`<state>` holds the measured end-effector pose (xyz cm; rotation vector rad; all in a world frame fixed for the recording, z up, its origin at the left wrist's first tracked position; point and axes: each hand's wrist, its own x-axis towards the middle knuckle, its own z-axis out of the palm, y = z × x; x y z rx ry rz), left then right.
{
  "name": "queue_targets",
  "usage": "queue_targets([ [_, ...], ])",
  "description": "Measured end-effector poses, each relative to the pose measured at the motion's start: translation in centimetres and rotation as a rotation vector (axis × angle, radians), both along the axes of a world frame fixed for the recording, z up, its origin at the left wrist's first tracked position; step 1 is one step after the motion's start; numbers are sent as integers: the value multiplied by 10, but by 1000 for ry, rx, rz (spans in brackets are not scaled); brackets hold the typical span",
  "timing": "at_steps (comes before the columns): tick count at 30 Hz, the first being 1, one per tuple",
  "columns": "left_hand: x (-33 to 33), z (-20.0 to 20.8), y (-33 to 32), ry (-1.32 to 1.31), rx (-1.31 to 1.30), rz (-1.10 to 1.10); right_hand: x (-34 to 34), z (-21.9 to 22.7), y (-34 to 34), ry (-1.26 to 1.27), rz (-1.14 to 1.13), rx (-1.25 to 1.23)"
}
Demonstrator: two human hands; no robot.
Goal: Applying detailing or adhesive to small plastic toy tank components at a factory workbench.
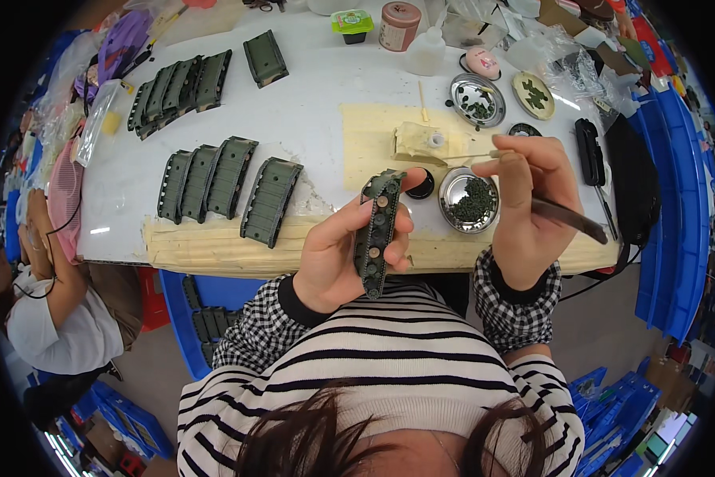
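Observation:
My left hand [326, 250] is closed around a dark green toy tank chassis [373, 238], held upright over the table's near edge. Its side with a row of round wheels faces up. Between the thumb and fingertips of my right hand [528, 191] is a thin pale stick [469, 156], its tip pointing left toward a tape-covered block [409, 143] with a white nozzle. A dark slim tool, perhaps tweezers [568, 219], is tucked in the same hand. Between the hands are a small black pot [421, 186] and a steel dish [451, 221] of tiny green parts [474, 200].
Several green tank chassis [229, 179] stand in rows on the left of the table. Farther back are another steel dish [497, 99], a pale dish [547, 111], a pink tin [400, 28] and a squeeze bottle [427, 54]. A co-worker [71, 310] sits left; a blue bin [184, 338] is below.

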<state>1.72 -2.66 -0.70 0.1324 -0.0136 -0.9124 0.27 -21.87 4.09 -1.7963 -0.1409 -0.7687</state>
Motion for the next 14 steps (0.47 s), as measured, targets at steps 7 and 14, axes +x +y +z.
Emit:
queue_targets([
  [7, -3, 0, -3, 14, 24, -49, -7, 1, 19, 199, 277, 359],
  [14, -4, 1, -3, 16, 25, -48, -6, 1, 20, 217, 262, 306],
])
